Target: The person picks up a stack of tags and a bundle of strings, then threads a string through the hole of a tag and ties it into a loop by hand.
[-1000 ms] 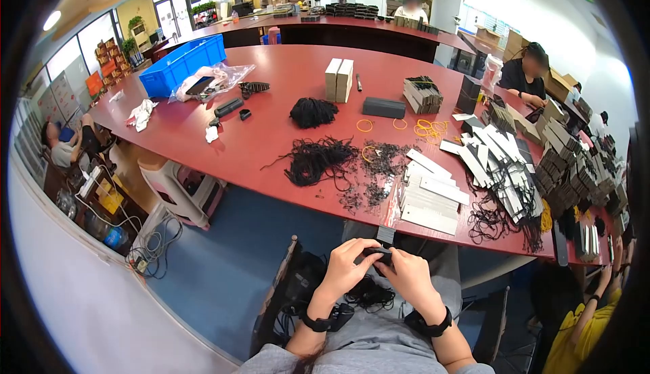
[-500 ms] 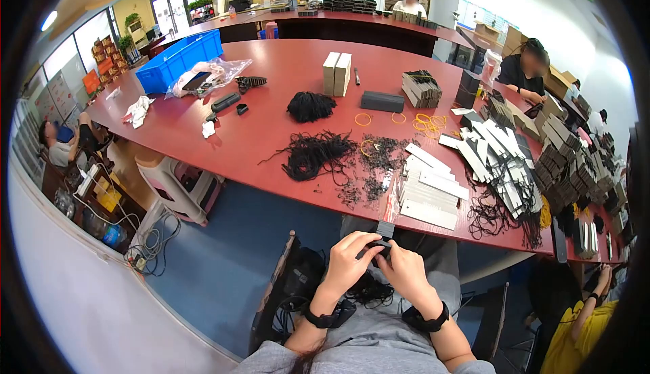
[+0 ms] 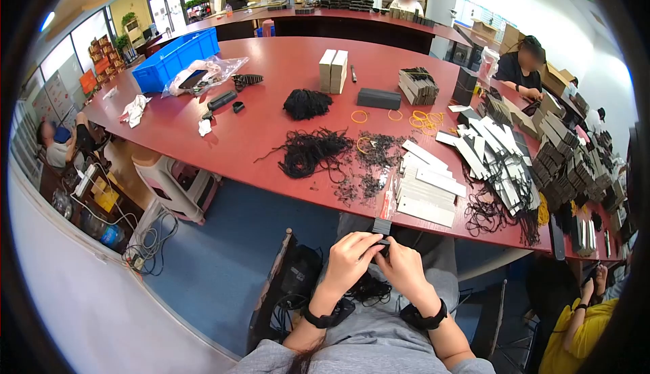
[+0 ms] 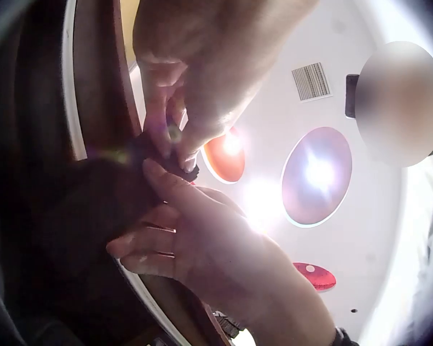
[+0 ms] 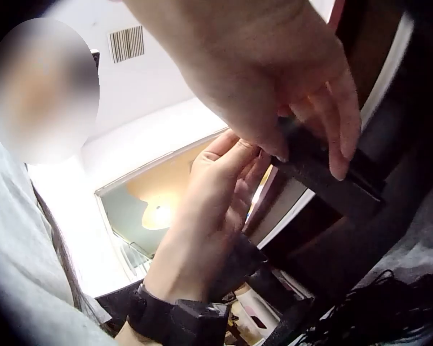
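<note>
Close together over the lap, in front of the table edge, both hands hold a dark rectangular block (image 5: 335, 180). In the head view its grey, finely striped far end (image 3: 382, 227) sticks out beyond the fingers. My left hand (image 3: 352, 262) pinches it near its close end, with the thumb bent inward. My right hand (image 3: 404, 271) grips it from the other side, thumb next to the left thumb. In the right wrist view some right fingers (image 5: 339, 155) extend along the block. Black cords (image 3: 372, 290) lie on the lap beneath the hands.
On the red table (image 3: 237, 137) are black cord piles (image 3: 311, 152), white strips (image 3: 425, 201), yellow rubber bands (image 3: 426, 122) and a dark box (image 3: 379, 98). Stacked grey strips (image 3: 575, 150) crowd the right side. A blue crate (image 3: 177, 59) stands at far left; other people sit around.
The hands stay together on the block, with small shifts of the fingers and thumbs. The table and its things have slid slightly left and up in the head view.
</note>
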Demonstrator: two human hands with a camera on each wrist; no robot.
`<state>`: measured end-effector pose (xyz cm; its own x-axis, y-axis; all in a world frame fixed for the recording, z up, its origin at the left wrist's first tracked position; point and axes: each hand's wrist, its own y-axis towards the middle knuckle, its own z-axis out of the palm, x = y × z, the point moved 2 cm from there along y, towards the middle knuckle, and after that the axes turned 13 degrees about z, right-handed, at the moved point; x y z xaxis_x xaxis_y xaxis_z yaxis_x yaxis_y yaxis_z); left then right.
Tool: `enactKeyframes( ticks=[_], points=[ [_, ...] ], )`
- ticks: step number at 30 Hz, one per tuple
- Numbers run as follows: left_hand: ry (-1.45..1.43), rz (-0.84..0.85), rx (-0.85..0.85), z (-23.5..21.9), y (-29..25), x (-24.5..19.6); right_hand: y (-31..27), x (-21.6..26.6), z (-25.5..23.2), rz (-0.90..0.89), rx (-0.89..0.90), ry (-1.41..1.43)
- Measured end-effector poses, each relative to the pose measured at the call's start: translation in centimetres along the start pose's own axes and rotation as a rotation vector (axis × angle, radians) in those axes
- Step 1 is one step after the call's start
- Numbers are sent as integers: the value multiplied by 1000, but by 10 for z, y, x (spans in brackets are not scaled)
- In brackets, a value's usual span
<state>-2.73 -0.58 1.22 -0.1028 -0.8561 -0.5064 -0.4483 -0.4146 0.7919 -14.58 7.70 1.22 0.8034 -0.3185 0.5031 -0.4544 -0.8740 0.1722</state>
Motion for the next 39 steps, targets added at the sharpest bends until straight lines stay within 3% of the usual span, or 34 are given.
enactKeyframes(
  ticks=[3, 9, 11, 19, 25, 32, 35, 39],
  points=[
    [33, 17, 4, 0, -1, -3, -2, 3, 1, -40, -87, -48],
    [111, -29, 61, 1, 0, -14, 0, 3, 1, -72, -98, -84],
    [-53, -164, 52, 0, 1, -10, 1, 2, 0, -82, -89, -81],
    [-251, -175, 5, -10, 2, 7, 2, 8, -5, -79, -63, -44],
    [-169, -165, -52, 1, -4, -1, -3, 9, 4, 43, -17, -26],
    [-48, -94, -83, 6, -4, -8, -3, 13, 5, 81, -106, -93],
    [-161, -183, -55, 2, 0, -6, -1, 14, 3, 78, -116, -105],
    [-218, -176, -25, -5, 1, 3, 1, 11, 6, 100, -70, -43]
  ],
)
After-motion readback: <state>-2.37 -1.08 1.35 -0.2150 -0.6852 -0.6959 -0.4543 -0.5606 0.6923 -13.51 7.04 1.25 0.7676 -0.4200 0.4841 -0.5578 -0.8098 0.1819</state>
